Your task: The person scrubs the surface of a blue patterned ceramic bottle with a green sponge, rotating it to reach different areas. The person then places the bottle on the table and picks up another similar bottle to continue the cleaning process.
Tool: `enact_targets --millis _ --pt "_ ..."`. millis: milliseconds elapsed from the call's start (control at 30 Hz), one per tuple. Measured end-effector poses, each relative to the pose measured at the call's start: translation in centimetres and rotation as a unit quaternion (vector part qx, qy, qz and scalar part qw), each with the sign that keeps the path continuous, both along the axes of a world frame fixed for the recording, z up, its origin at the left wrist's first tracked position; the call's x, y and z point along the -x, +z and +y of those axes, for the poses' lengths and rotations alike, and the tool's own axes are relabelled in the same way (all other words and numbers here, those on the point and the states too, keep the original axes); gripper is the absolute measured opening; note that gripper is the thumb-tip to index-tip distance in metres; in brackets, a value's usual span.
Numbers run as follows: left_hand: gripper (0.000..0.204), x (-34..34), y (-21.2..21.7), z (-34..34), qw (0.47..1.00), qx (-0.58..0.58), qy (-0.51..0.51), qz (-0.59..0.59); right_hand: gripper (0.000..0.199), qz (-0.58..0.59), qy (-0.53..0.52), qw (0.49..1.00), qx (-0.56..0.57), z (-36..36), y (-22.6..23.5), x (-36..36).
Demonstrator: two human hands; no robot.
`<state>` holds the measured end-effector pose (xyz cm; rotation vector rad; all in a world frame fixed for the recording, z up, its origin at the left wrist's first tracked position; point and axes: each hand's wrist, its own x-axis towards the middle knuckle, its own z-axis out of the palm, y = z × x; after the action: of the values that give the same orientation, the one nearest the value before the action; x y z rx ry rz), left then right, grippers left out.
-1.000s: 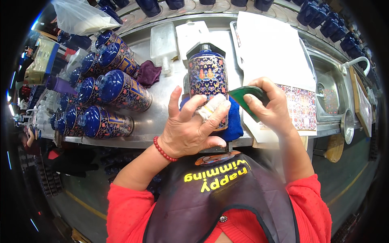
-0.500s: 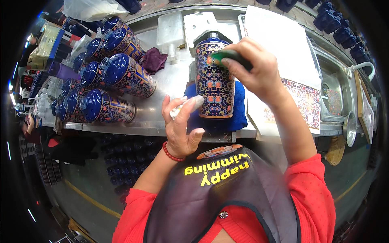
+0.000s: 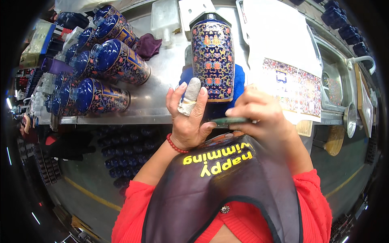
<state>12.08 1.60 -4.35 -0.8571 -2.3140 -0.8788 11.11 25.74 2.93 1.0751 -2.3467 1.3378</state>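
Observation:
A dark blue bottle (image 3: 212, 60) covered in a colourful floral pattern lies before me, its glass neck pointing away, with a blue towel (image 3: 240, 77) beneath it. Below its near end, my right hand (image 3: 265, 115) grips a flat dark green scraper (image 3: 231, 120), a little blurred. The scraper is off the bottle, its tip close to my left thumb. My left hand (image 3: 187, 121) is raised beside the bottle's near end with fingers spread. One of its fingers wears a grey-white wrap (image 3: 191, 95). Whether the left thumb touches the scraper, I cannot tell.
Several patterned blue bottles (image 3: 121, 60) lie on the metal bench at the left, near a crumpled purple cloth (image 3: 148, 46). Patterned printed sheets (image 3: 292, 87) are stacked at the right, before a metal sink (image 3: 334, 77). A clear plastic container (image 3: 165, 20) lies behind.
My right hand has come down from the bottle's upper face toward my apron with the scraper. The left hand's fingers have turned more upright. The whole view has shifted slightly.

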Motion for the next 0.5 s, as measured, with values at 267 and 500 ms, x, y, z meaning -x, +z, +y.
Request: enact_targets --millis 267,500 --pt "0.052 1.7 3.1 -0.9 0.996 -0.022 -0.078 -0.021 0.027 -0.121 -0.237 0.959 0.095 2.5 -2.7 -1.3" --pt "0.044 16.2 4.9 2.0 0.747 -0.407 -0.110 -0.514 0.085 0.073 -0.177 0.980 -0.047 -0.5 -4.9 -1.4"
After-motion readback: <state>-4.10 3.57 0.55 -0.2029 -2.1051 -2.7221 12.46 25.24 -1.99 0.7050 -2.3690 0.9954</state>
